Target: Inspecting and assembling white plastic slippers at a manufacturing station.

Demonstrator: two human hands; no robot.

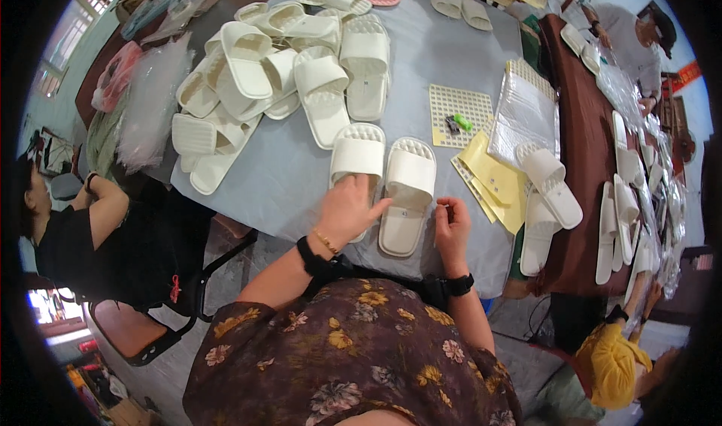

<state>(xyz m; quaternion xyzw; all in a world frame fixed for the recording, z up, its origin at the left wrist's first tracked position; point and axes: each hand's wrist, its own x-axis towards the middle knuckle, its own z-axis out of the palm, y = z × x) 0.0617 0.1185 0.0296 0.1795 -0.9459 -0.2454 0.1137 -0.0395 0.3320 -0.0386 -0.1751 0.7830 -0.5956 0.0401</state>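
Two cream slippers lie side by side before me, toes pointing away. On the left slipper [358,151], my left hand [342,210] rests with its fingers at the strap's opening, their tips partly hidden. Its thumb is spread out toward the right slipper [410,193], which shows a small mark on its insole. My left hand is open. Just right of that slipper is my right hand [453,230], its thumb and fingers closed in a pinch. Whatever may be between those fingertips is too small to make out.
A heap of cream slippers [248,61] covers the table's [429,57] far left. Yellow sticker sheets [460,110], a small green object [460,123] and a silvery padded sheet [523,118] lie right. More slippers [543,215] sit at the right edge. People work nearby on both sides.
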